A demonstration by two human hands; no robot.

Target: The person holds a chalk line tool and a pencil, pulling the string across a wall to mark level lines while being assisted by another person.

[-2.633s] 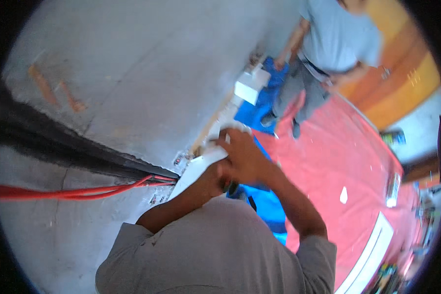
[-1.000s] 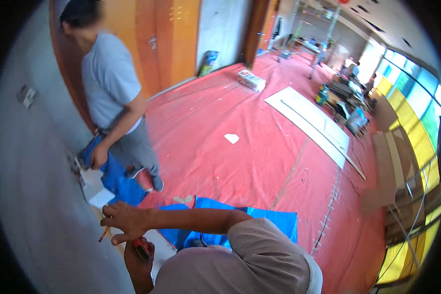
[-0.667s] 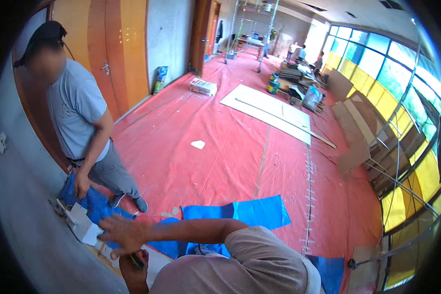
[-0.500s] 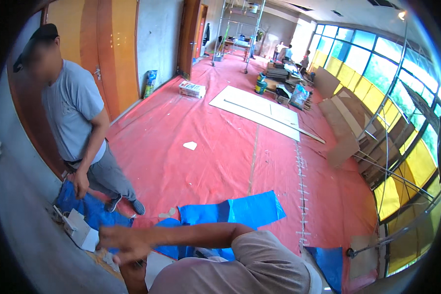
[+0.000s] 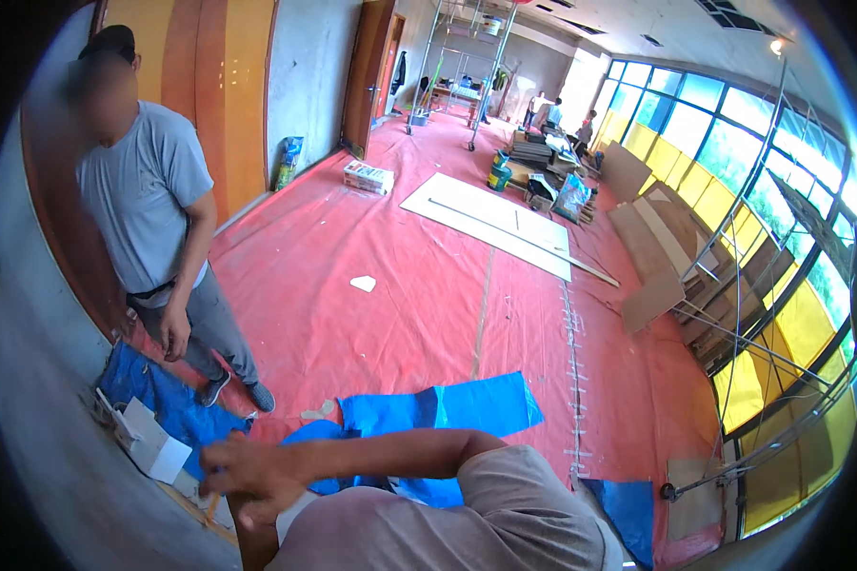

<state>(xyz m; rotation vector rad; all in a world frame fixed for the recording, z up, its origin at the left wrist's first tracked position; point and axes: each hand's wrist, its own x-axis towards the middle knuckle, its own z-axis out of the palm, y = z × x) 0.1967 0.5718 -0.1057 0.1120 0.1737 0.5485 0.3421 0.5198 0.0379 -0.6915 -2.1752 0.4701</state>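
Note:
My right hand (image 5: 262, 476) is raised at the lower centre, fingers loosely bent around what looks like a thin yellow pencil (image 5: 213, 506). My left hand (image 5: 252, 535) is beneath it, mostly hidden, so its grip cannot be made out. Beside them, along the left wall (image 5: 29, 381), lie a bent white piece (image 5: 162, 447) and a pale wooden strip (image 5: 189, 497). Crumpled blue sheeting (image 5: 138, 371) is just beyond, and more blue sheet (image 5: 486, 400) lies right of my hands.
A co-worker (image 5: 148, 200) stands at left before orange doors (image 5: 233, 105). Red floor sheeting (image 5: 381, 314) carries a white panel (image 5: 486, 233), a pack (image 5: 367, 178) and piled materials (image 5: 533, 152). Leaning boards (image 5: 657, 238) and metal poles (image 5: 743, 333) line the windows; scaffolding (image 5: 471, 86) and people (image 5: 552, 114) are far back.
The view has swung up from my hands and the wall to the whole room. A red tool seen earlier in my left hand is now hidden. The co-worker's hand has risen slightly.

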